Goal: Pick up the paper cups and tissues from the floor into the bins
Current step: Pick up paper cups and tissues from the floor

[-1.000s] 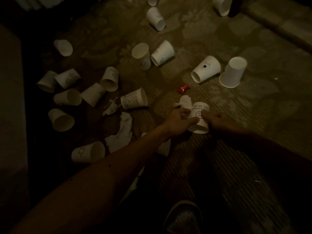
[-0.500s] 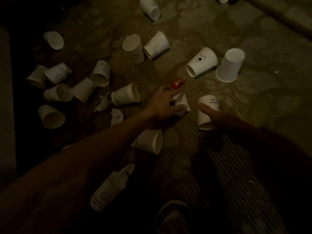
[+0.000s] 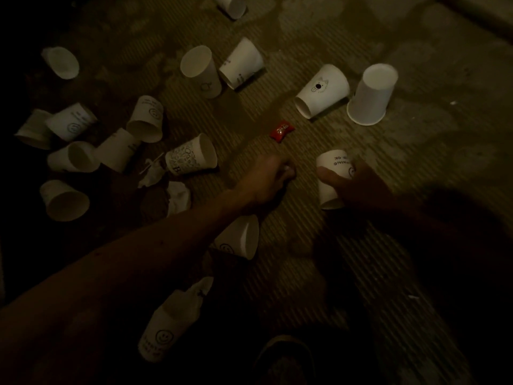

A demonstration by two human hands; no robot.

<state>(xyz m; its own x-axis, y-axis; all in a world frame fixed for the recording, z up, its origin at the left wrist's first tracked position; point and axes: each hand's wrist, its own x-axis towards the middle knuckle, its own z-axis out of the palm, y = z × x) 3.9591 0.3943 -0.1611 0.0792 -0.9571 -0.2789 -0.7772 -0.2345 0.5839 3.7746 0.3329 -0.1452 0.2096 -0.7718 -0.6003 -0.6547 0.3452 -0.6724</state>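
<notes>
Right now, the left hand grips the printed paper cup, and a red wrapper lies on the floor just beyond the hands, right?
Not quite. The head view shows the right hand gripping the printed paper cup; the left hand is curled beside it, off the cup. The red wrapper does lie on the floor just beyond the hands.

single head-worn view, steeply down and forward, close over a dim floor (image 3: 319, 37) at arm's reach
</notes>
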